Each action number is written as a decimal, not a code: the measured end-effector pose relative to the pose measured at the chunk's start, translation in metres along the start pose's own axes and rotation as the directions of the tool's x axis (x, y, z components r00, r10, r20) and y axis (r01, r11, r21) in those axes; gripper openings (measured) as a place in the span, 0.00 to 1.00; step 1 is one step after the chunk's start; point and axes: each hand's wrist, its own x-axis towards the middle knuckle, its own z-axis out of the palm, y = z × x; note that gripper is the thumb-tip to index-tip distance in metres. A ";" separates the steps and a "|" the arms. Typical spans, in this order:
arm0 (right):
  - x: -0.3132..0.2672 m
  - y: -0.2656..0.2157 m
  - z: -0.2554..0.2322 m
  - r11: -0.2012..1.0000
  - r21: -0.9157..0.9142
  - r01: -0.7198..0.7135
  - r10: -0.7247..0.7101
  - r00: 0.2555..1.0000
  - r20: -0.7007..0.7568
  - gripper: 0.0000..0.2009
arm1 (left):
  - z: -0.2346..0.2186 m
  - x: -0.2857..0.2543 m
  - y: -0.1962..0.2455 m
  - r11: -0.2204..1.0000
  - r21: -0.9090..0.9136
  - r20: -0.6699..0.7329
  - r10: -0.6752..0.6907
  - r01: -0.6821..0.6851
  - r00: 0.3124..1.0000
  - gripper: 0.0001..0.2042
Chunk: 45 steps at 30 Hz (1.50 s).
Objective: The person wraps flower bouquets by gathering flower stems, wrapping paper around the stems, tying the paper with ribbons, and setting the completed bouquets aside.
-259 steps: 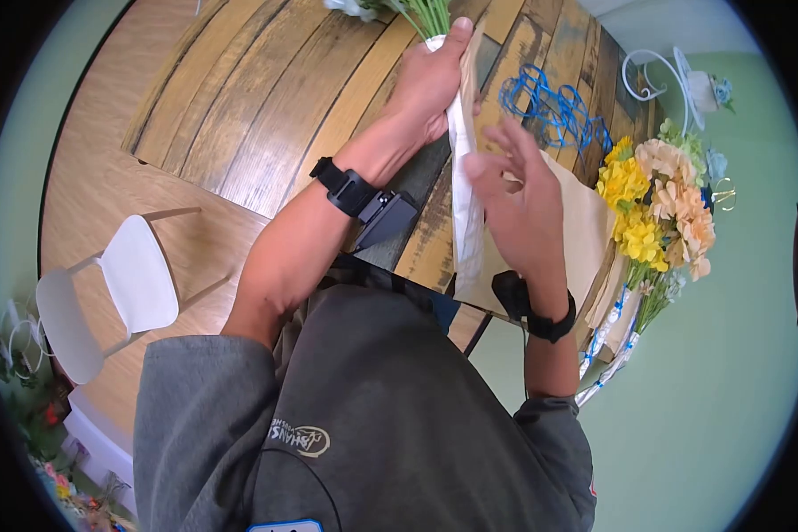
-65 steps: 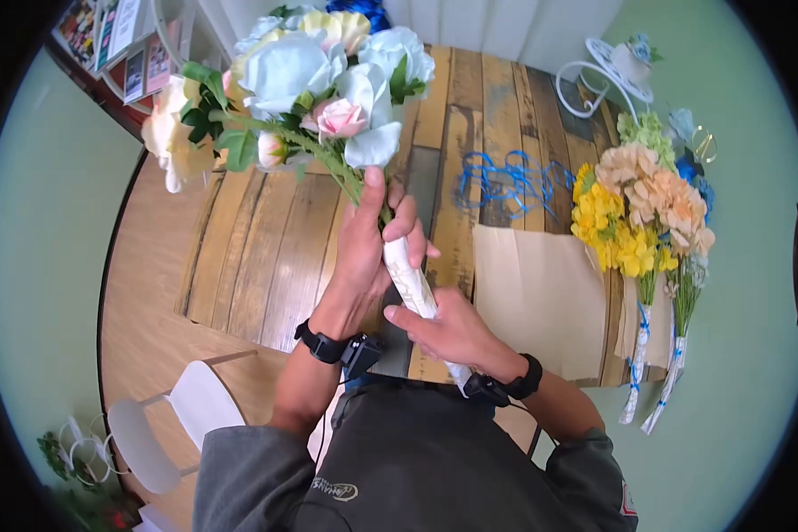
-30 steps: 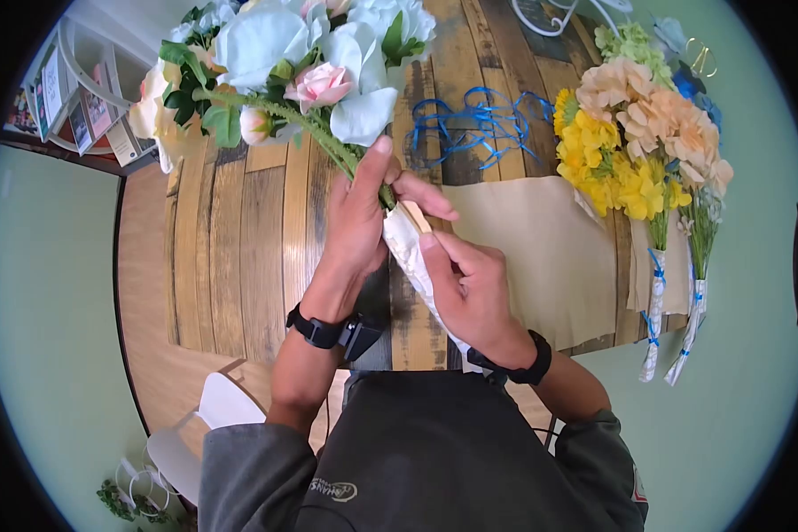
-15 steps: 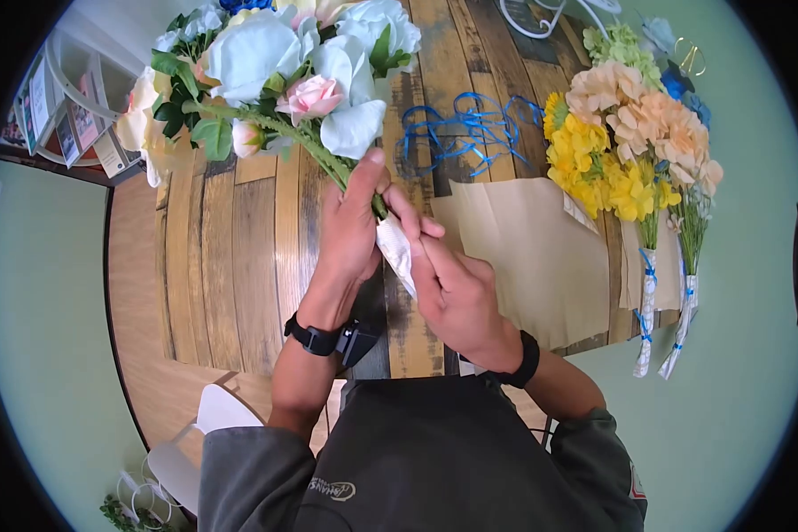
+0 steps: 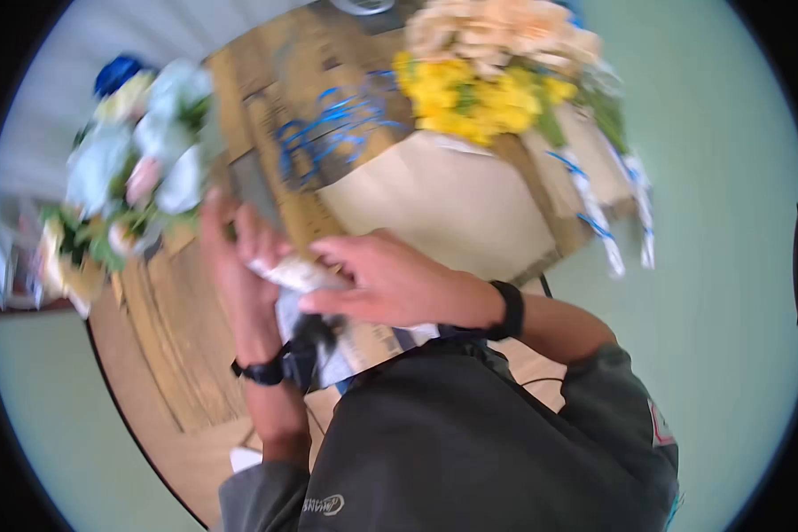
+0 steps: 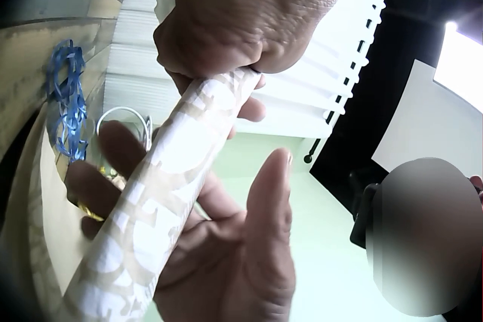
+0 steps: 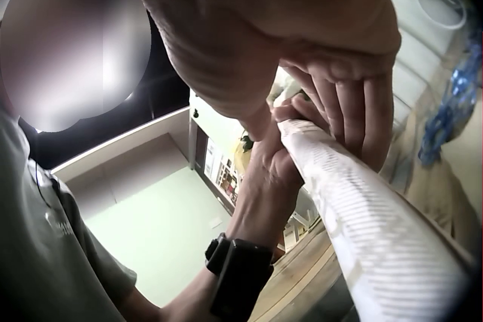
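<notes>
A bouquet of artificial flowers (image 5: pixel 164 133), pale blue, cream and pink with one dark blue bloom, leans to the left. White-and-tan patterned paper wraps its stems in a long wrapped handle (image 5: pixel 297 272). My left hand (image 5: pixel 244 257) grips the stems at the top of this handle; in the left wrist view its fist (image 6: pixel 241 20) closes round the wrap's upper end. My right hand (image 5: pixel 403 279) is around the lower wrap. Its fingers are spread behind the paper and its thumb (image 6: pixel 270 216) stands straight, away from it. The head view is blurred.
On the wooden table (image 5: pixel 173 328) lie a brown paper sheet (image 5: pixel 443 208) and tangled blue ribbon (image 5: pixel 315 142). Yellow flowers (image 5: pixel 479 97) and peach flowers (image 5: pixel 496 35) lie at the right, their wrapped stems (image 5: pixel 594 222) tied with blue ribbon and reaching past the table edge.
The flower heads have swung left and the wrapped stems lie more level. My right hand has loosened from its pinch on the paper, its thumb now apart. The head view has turned.
</notes>
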 end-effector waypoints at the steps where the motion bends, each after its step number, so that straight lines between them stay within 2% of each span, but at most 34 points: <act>1: -0.004 0.005 -0.004 0.980 0.159 -0.120 0.089 0.978 0.190 0.19 | 0.002 -0.004 0.001 0.999 -0.046 0.011 0.016 -0.015 1.000 0.15; 3: -0.006 0.015 0.007 0.916 0.386 -0.109 -0.011 0.956 0.294 0.19 | 0.006 -0.004 0.002 0.995 -0.101 0.099 0.009 0.001 0.995 0.15; 4: -0.007 0.011 0.009 0.923 0.371 -0.105 0.006 0.966 0.258 0.19 | 0.014 -0.005 0.002 0.994 -0.107 0.139 -0.008 0.023 0.990 0.15; 6: -0.009 0.005 0.023 0.759 0.483 -0.437 0.238 0.876 0.419 0.18 | 0.016 -0.010 0.002 1.000 0.002 0.045 0.025 -0.025 0.999 0.16; 7: -0.009 0.008 0.033 0.747 0.492 -0.447 0.249 0.874 0.417 0.18 | 0.015 -0.014 0.000 1.000 0.008 0.043 0.007 -0.007 0.999 0.16; 9: -0.013 0.017 0.046 0.967 0.148 -0.207 0.201 0.978 0.056 0.17 | 0.025 -0.018 -0.002 0.994 0.089 -0.068 0.067 -0.060 0.995 0.16; 11: -0.012 0.017 0.052 0.968 0.082 -0.237 0.237 0.972 0.005 0.16 | 0.027 -0.013 -0.007 0.990 0.123 -0.056 0.076 -0.069 0.996 0.16; 13: -0.012 0.019 0.055 0.974 0.003 -0.225 0.225 0.974 -0.008 0.16 | 0.033 -0.020 -0.006 0.978 0.199 -0.194 0.108 -0.069 0.975 0.16; 14: -0.013 0.014 0.053 0.971 0.004 -0.241 0.241 0.970 -0.026 0.16 | 0.025 -0.019 -0.005 0.980 0.189 -0.156 0.085 -0.055 0.984 0.16; 15: -0.013 0.013 0.053 0.965 0.012 -0.260 0.261 0.965 -0.027 0.16 | 0.035 -0.022 -0.001 0.983 0.183 -0.197 0.066 -0.030 0.978 0.14; 16: -0.011 0.016 0.058 0.955 0.008 -0.298 0.298 0.955 -0.007 0.16 | 0.029 -0.021 0.000 0.987 0.158 -0.129 0.054 -0.033 0.990 0.14; 17: -0.010 0.013 0.053 0.947 0.059 -0.316 0.314 0.948 0.045 0.15 | 0.028 -0.022 0.001 0.995 0.103 -0.121 0.004 0.009 0.993 0.15; 18: -0.013 0.015 0.055 0.949 0.135 -0.284 0.283 0.959 0.025 0.13 | 0.033 -0.024 0.005 0.991 0.124 -0.154 -0.027 0.047 0.988 0.16; 19: -0.014 0.020 0.059 0.960 0.156 -0.234 0.237 0.971 -0.006 0.10 | 0.032 -0.024 0.006 0.995 0.093 -0.087 -0.035 0.043 0.996 0.20; 20: -0.015 0.013 0.050 0.943 0.238 -0.231 0.229 0.973 0.036 0.10 | 0.021 -0.021 0.007 0.996 0.089 0.057 -0.019 0.014 0.998 0.26; 21: -0.013 0.008 0.041 0.941 0.228 -0.251 0.242 0.968 0.067 0.10 | 0.010 -0.020 0.005 1.000 0.004 0.164 -0.014 0.014 0.986 0.33; 23: -0.008 -0.001 0.032 0.907 0.256 -0.336 0.311 0.941 0.134 0.10 | 0.015 -0.033 -0.001 0.994 0.047 0.158 0.091 -0.100 0.983 0.40; 25: -0.003 -0.009 0.026 0.911 0.275 -0.307 0.270 0.948 0.166 0.11 | -0.013 -0.044 -0.019 0.999 0.035 0.278 0.023 -0.034 0.960 0.44; 26: -0.003 -0.012 0.027 0.903 0.302 -0.306 0.261 0.948 0.180 0.11 | -0.017 -0.044 -0.020 0.998 0.035 0.272 0.039 -0.050 0.961 0.44; 27: -0.002 -0.007 0.035 0.903 0.302 -0.304 0.255 0.948 0.192 0.11 | -0.019 -0.045 -0.022 0.995 0.087 0.376 0.018 -0.055 0.926 0.43; 28: -0.003 0.002 0.049 0.933 0.333 -0.137 0.128 0.991 0.048 0.12 | -0.023 -0.050 -0.024 0.989 0.141 0.467 -0.017 -0.055 0.884 0.42; 29: -0.002 0.002 0.057 0.939 0.341 0.038 -0.003 0.995 -0.101 0.14 | -0.028 -0.051 -0.025 0.988 0.146 0.452 -0.017 -0.055 0.892 0.42; 30: -0.004 -0.002 0.059 0.892 0.446 -0.070 0.107 0.993 -0.058 0.14 | -0.031 -0.044 -0.025 0.999 0.034 0.504 -0.007 -0.012 0.864 0.38; 31: -0.004 -0.005 0.056 0.890 0.450 -0.067 0.100 0.994 -0.049 0.14 | -0.034 -0.038 -0.026 0.996 -0.074 0.554 0.006 0.042 0.833 0.34; 32: -0.003 -0.008 0.051 0.894 0.425 -0.144 0.106 0.988 0.111 0.15 | -0.035 -0.032 -0.028 0.987 -0.158 0.554 0.062 0.032 0.831 0.23; 33: -0.003 -0.008 0.049 0.895 0.389 -0.219 0.119 0.957 0.264 0.15 | -0.038 -0.032 -0.027 0.988 -0.153 0.553 0.060 0.030 0.831 0.23; 34: -0.004 0.004 0.053 0.911 0.372 -0.178 0.057 0.948 0.314 0.15 | -0.041 -0.032 -0.025 0.953 -0.255 0.576 0.015 0.162 0.817 0.20; 35: -0.005 0.006 0.053 0.909 0.372 -0.187 0.071 0.950 0.305 0.15 | -0.042 -0.033 -0.027 0.887 -0.351 0.606 -0.030 0.301 0.795 0.19; 36: -0.007 0.007 0.053 0.897 0.391 -0.205 0.084 0.949 0.304 0.14 | -0.041 -0.037 -0.028 0.904 -0.341 0.535 -0.040 0.259 0.844 0.19; 39: -0.012 -0.001 0.041 0.886 0.413 -0.209 0.101 0.958 0.269 0.13 | -0.033 -0.040 -0.024 0.882 -0.361 0.523 -0.078 0.303 0.849 0.18; 40: -0.013 -0.004 0.036 0.830 0.401 -0.388 0.204 0.880 0.428 0.13 | -0.028 -0.045 -0.021 0.889 -0.366 0.428 -0.102 0.275 0.898 0.18; 41: -0.014 -0.005 0.034 0.755 0.356 -0.550 0.284 0.765 0.578 0.14 | -0.027 -0.042 -0.017 0.890 -0.367 0.427 -0.098 0.271 0.899 0.18; 43: -0.025 0.010 0.045 0.781 0.322 -0.535 0.284 0.764 0.580 0.14 | -0.030 -0.033 -0.009 0.863 -0.396 0.452 -0.115 0.315 0.885 0.17; 45: -0.034 0.013 0.049 0.733 0.323 -0.599 0.359 0.743 0.564 0.16 | -0.027 -0.032 -0.011 0.860 -0.417 0.383 -0.126 0.292 0.915 0.17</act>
